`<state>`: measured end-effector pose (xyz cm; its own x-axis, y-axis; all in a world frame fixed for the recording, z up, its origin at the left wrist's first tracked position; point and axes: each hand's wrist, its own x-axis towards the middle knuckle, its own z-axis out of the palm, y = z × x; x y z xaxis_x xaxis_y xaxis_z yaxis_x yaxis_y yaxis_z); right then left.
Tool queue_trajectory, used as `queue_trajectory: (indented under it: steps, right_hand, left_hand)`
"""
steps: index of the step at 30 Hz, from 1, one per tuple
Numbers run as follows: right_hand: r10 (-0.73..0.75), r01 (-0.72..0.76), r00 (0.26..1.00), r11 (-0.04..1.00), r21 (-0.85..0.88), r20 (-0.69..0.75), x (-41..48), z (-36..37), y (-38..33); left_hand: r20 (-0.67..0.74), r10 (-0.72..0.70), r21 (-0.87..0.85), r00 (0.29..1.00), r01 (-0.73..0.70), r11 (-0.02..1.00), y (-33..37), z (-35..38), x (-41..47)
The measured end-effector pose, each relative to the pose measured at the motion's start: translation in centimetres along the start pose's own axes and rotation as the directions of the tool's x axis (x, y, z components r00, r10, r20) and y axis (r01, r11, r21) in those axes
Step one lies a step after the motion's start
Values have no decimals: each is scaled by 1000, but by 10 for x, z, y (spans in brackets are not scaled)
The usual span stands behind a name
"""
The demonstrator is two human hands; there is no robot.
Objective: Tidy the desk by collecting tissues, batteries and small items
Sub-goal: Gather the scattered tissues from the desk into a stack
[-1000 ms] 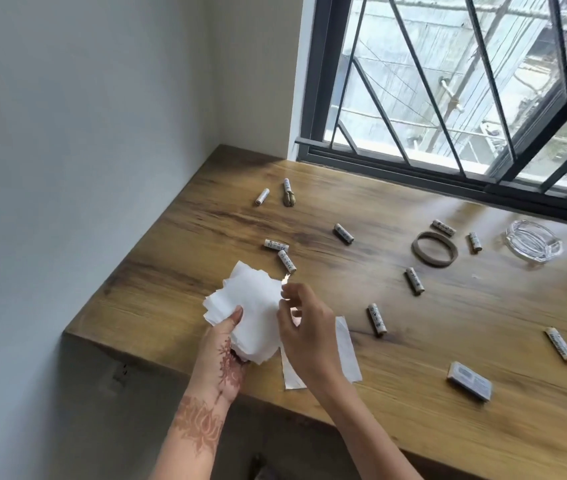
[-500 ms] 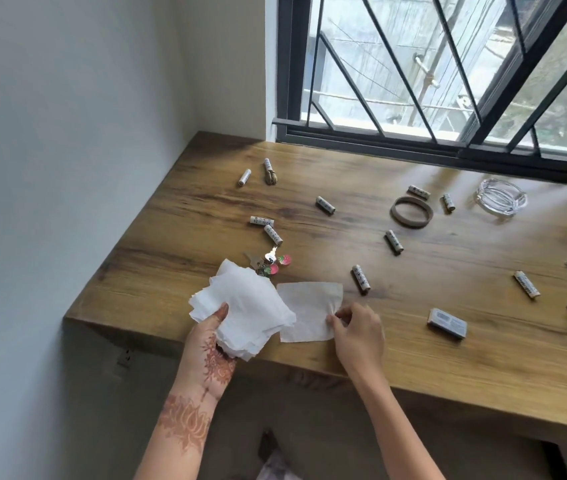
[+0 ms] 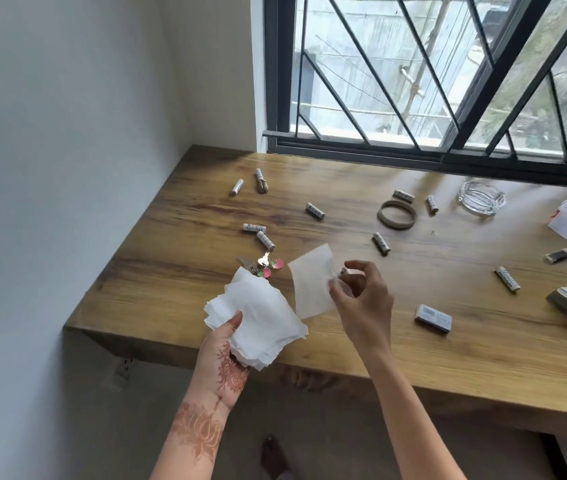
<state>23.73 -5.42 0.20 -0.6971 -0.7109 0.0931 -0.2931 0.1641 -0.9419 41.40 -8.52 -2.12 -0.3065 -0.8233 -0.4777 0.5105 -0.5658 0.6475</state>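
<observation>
Left hand [image 3: 221,355] grip clamps tissue stack [image 3: 258,320] over desk [image 3: 171,271] front edge; right hand [image 3: 361,299] pinches single tissue [image 3: 311,285], seemingly airborne.

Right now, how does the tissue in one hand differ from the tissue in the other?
The left hand holds a thick stack of tissues, many sheets fanned and uneven at the edges; the right hand pinches a single tissue by one edge. The stack rests across the palm under the thumb, while the single sheet hangs lifted above the desk. Both are white, thin and roughly square.
</observation>
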Motion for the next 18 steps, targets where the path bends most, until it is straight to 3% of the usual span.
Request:
queue_trajectory:
  steps: [4,7,9,12,18]
  right_hand:
    - [-252,248,968,958,-141,-5,-1,2,-25]
    - [-521,516,851,804,-296,68,-4,11,-29]
    - [-609,625,775,697,-351,169,-6,17,-23]
    - [-623,688,722,600,-408,301,-5,23,-11]
    - [-507,612,790,621,-490,344,17,23,3]
  left_hand:
    - [72,-31,5,997,31,1000,-5,16,9]
    - [140,-60,-11,988,62,998,-7,35,19]
    - [195,-71,-50,978,82,995,-9,49,28]
    - [221,-90,-107,971,116,987,-12,67,43]
    - [257,-140,-76,956,164,983,-12,97,68]
